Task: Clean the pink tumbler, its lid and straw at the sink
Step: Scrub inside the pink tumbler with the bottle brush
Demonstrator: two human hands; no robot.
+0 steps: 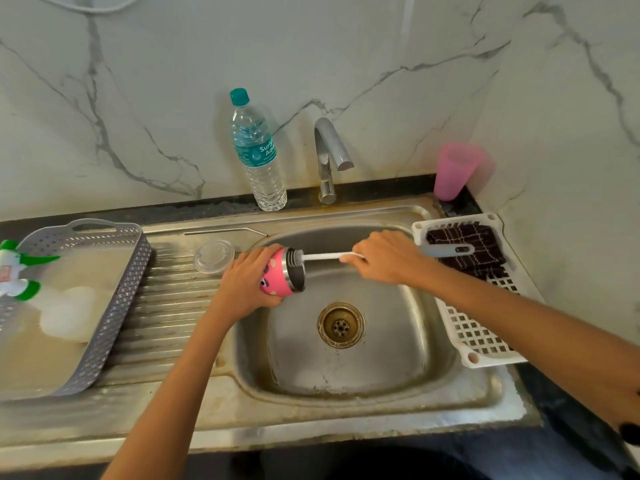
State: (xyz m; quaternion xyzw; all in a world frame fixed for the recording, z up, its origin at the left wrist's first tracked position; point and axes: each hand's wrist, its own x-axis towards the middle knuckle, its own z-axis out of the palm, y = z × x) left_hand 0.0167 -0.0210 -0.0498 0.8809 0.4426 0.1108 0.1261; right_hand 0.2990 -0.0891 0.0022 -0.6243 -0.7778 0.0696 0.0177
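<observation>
The pink steel tumbler with a cartoon face [275,275] lies on its side in the air over the left rim of the stainless steel sink [346,410]. Its long axis runs nearly level from left to right, and its open mouth faces right, tipped slightly toward the far wall. The left hand [249,285] wraps around its body from the base side and grips it. The right hand [384,258] closes its fingers around a long bottle brush with a white stem and grey handle [325,256]. The brush lies along the same line as the tumbler, with its dark bristle head at the upper lip of the mouth and its handle end sticking out to the right past the hand.

The basin below holds only the round brass drain [341,325]. A white plastic lattice basket [485,327] sits over the basin's right rim, under the right forearm. The curved chrome tap [329,157] stands behind.

There is one tumbler and one brush. One clear round lid [214,256] lies flat on the ribbed drainboard [166,306], just beside the left hand. One thin metal straw with a bent end [225,232] lies along the back ledge, apart from the lid.
</observation>
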